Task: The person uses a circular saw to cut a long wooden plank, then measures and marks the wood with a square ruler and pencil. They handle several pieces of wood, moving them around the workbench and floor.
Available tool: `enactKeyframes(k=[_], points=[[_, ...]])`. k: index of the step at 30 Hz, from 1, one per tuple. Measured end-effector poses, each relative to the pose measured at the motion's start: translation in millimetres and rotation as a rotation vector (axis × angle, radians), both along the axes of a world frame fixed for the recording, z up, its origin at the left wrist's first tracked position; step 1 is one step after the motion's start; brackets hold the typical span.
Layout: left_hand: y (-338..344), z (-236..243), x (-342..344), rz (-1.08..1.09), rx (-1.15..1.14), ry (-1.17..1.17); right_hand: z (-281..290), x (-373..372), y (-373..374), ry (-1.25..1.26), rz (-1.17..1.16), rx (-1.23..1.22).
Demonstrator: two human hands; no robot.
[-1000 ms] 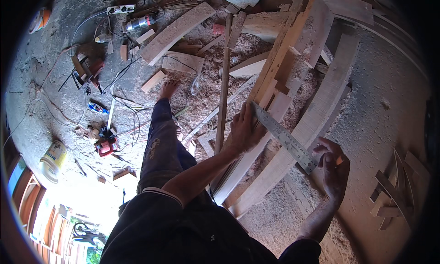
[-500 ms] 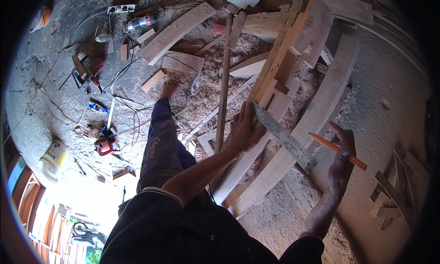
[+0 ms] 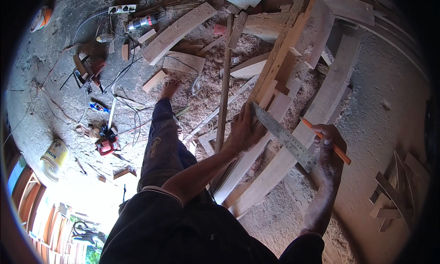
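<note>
My left hand is closed over the near end of a metal try square, pressing it against the edge of a long wooden beam. The square's graduated steel blade reaches right, across pale planks; its stock is hidden under my fingers. My right hand grips an orange carpenter's pencil between thumb and fingers, beside the blade's far end. The pencil's tip points up and left, over a curved pale plank, and seems apart from the wood.
Wood shavings and offcuts surround my bare foot. Leftward lie a red power tool, cables, a power strip, a drill-like tool and a yellow-white tub. Thin wood scraps are piled at the right.
My right hand has moved left with the pencil, closer to the square's blade, and its fingers have curled in more. My left hand and the square have stayed in place.
</note>
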State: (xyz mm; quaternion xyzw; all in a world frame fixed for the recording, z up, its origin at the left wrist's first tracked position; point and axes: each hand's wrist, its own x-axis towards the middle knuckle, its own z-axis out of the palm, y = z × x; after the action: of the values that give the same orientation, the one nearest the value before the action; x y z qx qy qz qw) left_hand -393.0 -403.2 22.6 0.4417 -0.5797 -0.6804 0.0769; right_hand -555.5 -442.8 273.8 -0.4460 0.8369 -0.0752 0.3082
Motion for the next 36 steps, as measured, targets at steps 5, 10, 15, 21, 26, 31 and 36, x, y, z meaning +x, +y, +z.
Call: enactKeyframes(k=[5,10,15,21,26,31,36], points=[[0.7,-1.7,-1.3,0.036,-0.054,0.009,-6.1,0.2,-0.7,-0.002,0.008,-0.018],[2.1,-2.3,-1.7,0.080,-0.058,0.032,-2.1,0.9,-0.9,-0.016,0.015,-0.010],[5.9,-6.2,-3.0,0.088,-0.112,0.037,-1.1,2.2,0.7,-0.025,-0.024,-0.037],[9.2,-8.5,-3.9,0.097,-0.136,0.041,-3.0,1.5,1.1,-0.026,-0.033,-0.025],[7.6,-7.0,-2.3,0.061,-0.091,0.020,-4.3,1.7,-4.5,-0.028,-0.021,-0.032],[6.2,-4.4,-1.4,0.064,-0.041,0.013,-9.1,-1.2,-13.9,-0.063,0.015,-0.159],[5.9,-2.8,-2.0,0.079,-0.031,0.015,-10.8,-2.3,-17.2,-0.081,0.027,-0.135]])
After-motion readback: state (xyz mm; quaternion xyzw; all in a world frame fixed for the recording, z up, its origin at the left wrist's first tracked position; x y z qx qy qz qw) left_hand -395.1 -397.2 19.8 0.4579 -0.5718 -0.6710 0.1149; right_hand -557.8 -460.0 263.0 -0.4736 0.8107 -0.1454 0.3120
